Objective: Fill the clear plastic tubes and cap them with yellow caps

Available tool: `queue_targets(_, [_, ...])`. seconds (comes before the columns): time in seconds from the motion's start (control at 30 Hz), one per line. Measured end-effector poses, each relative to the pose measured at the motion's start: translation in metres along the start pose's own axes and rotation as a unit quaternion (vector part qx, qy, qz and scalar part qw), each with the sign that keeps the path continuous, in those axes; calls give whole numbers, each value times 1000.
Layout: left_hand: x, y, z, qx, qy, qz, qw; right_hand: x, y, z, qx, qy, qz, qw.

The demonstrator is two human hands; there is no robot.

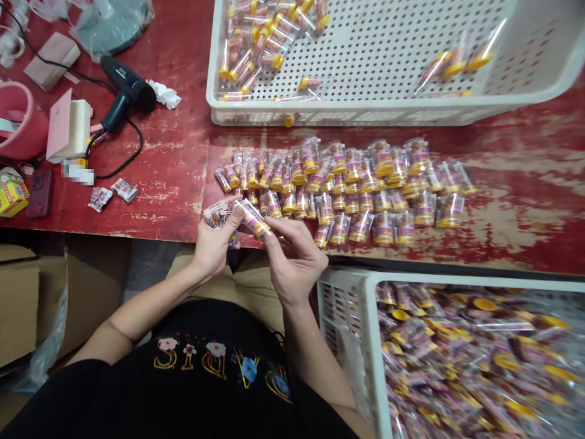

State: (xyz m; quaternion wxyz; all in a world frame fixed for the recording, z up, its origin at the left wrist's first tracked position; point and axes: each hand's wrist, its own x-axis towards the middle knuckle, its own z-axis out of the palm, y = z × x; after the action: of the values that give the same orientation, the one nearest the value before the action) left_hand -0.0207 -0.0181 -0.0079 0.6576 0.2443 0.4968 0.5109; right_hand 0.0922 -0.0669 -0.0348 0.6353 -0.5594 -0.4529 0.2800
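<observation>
My left hand (214, 242) and my right hand (295, 259) meet at the near edge of the red table (173, 177). Between them they hold a small clear tube with a yellow cap (253, 218), lying at a slant. The left fingers also pinch a small printed label (217, 214). Just beyond the hands, several more yellow-capped tubes (347, 186) lie in rows on the table.
A white perforated basket (365, 113) with a few tubes stands at the back. A second white basket (350, 317), full of tubes, sits at my right. At the left lie a heat gun (125, 91), pink boxes (68, 128), a phone (40, 193) and loose labels (112, 195).
</observation>
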Motion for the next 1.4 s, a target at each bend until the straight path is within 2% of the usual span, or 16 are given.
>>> queue_targets(0.37, [10, -1, 0, -14, 19, -30, 999, 4, 0, 3, 8, -5, 46, 999])
queue_targets(0.63, [15, -1, -3, -28, 26, -24, 999, 6, 9, 7, 13, -5, 60, 998])
queue_targets(0.8, [21, 0, -3, -47, 43, -40, 997, 9, 15, 14, -2, -1, 50, 999])
queue_targets(0.93, [37, 1, -5, -48, 61, -37, 996, 30, 29, 33, -26, 19, 14, 999])
queue_targets(1.03, [50, 5, -13, -72, 66, -55, 994, 57, 42, 47, -113, 24, -70, 991])
queue_targets(1.13, [59, 11, -27, -100, 71, -71, 990, 97, 48, 51, -227, -68, -132, 962])
queue_targets(1.2, [63, 14, -36, -107, 78, -71, 989, 141, 51, 48, -274, -104, -142, 946])
queue_targets(1.3, [65, 17, -44, -115, 100, -73, 986, 233, 61, 45, -335, -50, -72, 938])
queue_targets(1.33, [65, 18, -45, -118, 105, -76, 985, 265, 66, 47, -353, -42, -22, 934])
queue_targets(1.4, [63, 20, -43, -128, 105, -83, 983, 320, 76, 52, -359, -55, 20, 931])
